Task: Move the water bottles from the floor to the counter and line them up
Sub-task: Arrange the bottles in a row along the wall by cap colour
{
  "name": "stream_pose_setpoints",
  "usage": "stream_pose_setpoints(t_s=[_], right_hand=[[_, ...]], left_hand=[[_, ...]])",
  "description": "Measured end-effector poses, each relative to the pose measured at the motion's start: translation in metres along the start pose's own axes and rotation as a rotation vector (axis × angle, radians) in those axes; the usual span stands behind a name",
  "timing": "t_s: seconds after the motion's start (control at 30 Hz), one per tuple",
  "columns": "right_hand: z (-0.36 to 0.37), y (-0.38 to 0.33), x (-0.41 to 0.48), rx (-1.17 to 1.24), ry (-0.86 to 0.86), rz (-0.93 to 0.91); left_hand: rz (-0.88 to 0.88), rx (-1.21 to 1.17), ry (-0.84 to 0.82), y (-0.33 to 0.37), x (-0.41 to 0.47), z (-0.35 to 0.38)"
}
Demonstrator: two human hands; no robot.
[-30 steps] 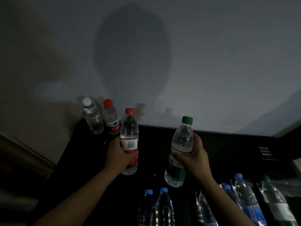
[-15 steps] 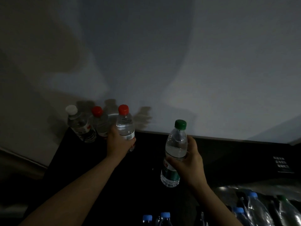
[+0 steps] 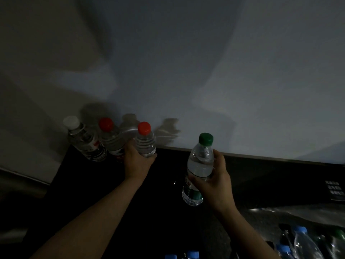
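Note:
My left hand (image 3: 137, 161) grips a red-capped water bottle (image 3: 145, 141) at the back of the black counter (image 3: 89, 193), right beside two bottles standing against the wall: a white-capped bottle (image 3: 84, 141) and another red-capped bottle (image 3: 111, 139). Whether the gripped bottle's base touches the counter is hidden by my hand. My right hand (image 3: 216, 182) holds a green-capped bottle (image 3: 199, 169) above the counter, tilted slightly, to the right of the row.
A pale wall (image 3: 205, 71) rises directly behind the counter. Several blue-capped bottles (image 3: 302, 242) and clear plastic wrap (image 3: 298, 214) lie at the lower right. More blue caps (image 3: 192, 255) show at the bottom edge. A dark label (image 3: 334, 189) sits at the right.
My left hand has carried the red-capped bottle back and left until it stands next to the two bottles at the wall. My right hand has kept the green-capped bottle raised, drifting forward.

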State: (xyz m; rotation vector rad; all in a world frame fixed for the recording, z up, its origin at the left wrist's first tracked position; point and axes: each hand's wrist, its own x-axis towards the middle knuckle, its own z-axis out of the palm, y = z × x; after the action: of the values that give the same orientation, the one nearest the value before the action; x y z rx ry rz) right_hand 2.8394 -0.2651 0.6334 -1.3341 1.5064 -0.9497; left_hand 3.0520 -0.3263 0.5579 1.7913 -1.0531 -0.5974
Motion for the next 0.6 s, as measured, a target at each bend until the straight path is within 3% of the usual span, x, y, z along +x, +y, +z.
stream_pose_setpoints(t_s=[0.6], right_hand=[[0.048, -0.003, 0.059, -0.062, 0.013, -0.039]], left_hand=[[0.018, -0.025, -0.033, -0.018, 0.004, 0.008]])
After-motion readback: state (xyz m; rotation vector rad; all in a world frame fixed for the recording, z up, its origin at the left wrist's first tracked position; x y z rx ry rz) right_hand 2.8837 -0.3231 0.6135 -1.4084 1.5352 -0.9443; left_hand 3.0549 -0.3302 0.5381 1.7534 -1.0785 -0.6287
